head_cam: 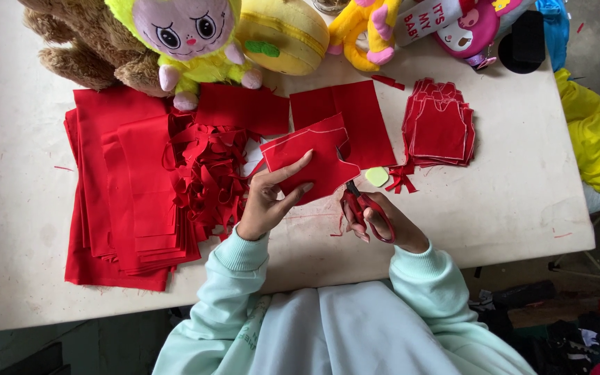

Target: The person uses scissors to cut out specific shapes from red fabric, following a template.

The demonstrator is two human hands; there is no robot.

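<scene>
My left hand (pixel 267 198) grips a red fabric piece (pixel 307 154) with a pale chalk outline, holding it just above the table. My right hand (pixel 376 222) is closed on red-handled scissors (pixel 361 203), whose blades point up into the lower right edge of that piece. A heap of red fabric scraps (pixel 210 173) lies to the left of my left hand. A neat stack of cut red shapes (pixel 439 125) sits to the upper right. A small pale green chalk piece (pixel 376 176) lies just above the scissors.
A thick pile of red fabric sheets (pixel 126 194) covers the left of the white table (pixel 494 201). Two more red rectangles (pixel 362 114) lie at centre. Several plush toys (pixel 189 38) line the far edge. Yellow cloth (pixel 595 135) hangs off the right side.
</scene>
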